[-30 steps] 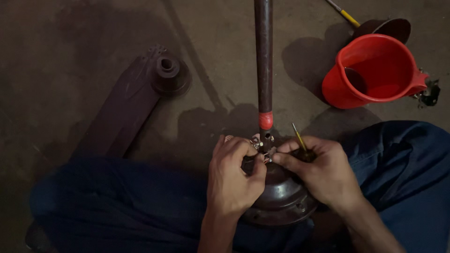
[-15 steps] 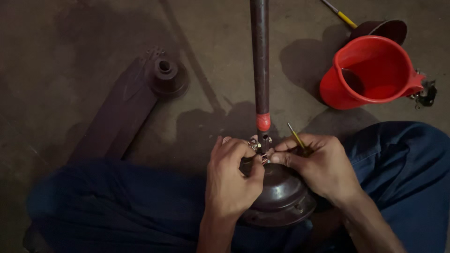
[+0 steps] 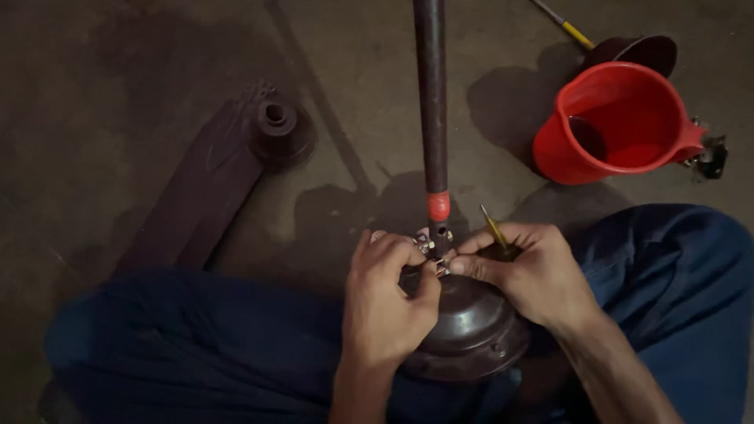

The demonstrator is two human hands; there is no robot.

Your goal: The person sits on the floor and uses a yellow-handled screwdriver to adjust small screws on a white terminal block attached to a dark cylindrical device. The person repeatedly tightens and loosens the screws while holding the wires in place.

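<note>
Ceiling-fan motor housing (image 3: 471,330) sits low in the frame's centre between the person's knees, its downrod (image 3: 431,118) running up. Left hand (image 3: 385,302) pinches small hardware at the collar; right hand (image 3: 534,275) grips a yellow-handled screwdriver (image 3: 493,228). Judged risk: tiny parts dropping onto the dim concrete floor (image 3: 118,78).

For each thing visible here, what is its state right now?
left hand: fingers pinched at the rod's base joint
right hand: closed on a thin yellow tool
dark rod: joined to the round housing
red bucket: upright, some dark liquid inside
fan blade: flat on floor
</note>
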